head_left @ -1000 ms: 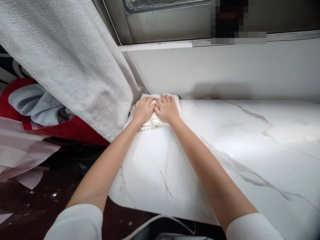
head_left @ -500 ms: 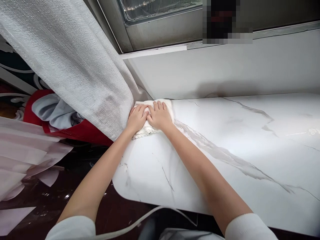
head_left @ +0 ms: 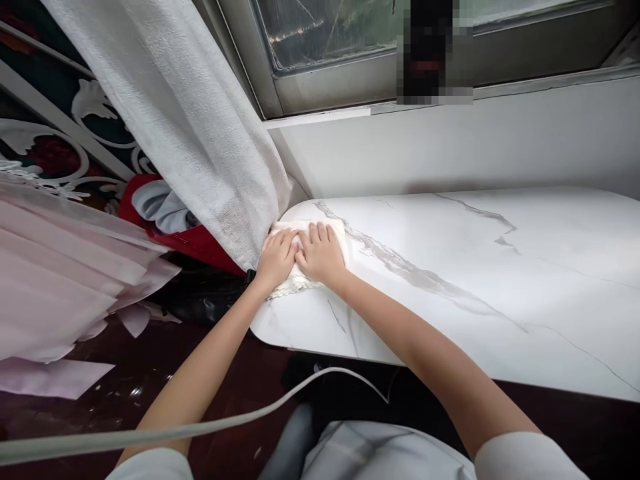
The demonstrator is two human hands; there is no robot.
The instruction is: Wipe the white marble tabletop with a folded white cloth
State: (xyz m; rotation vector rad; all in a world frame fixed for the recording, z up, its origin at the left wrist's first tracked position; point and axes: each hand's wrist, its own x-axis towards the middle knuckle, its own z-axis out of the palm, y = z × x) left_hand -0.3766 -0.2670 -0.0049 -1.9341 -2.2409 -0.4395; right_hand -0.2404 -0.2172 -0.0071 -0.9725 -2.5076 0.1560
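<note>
White cloth [head_left: 293, 285] on marble table [head_left: 450, 280]; left hand [head_left: 275, 257] and right hand [head_left: 320, 253] press it, palms flat.

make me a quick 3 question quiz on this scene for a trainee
1. True or false: the left hand and the right hand both lie on the white cloth.
2. What hangs right beside the left hand? A) curtain B) apron C) rope
3. At which end of the marble top, as pictured, does the cloth lie?
Key: 1 true; 2 A; 3 the left end.
</note>
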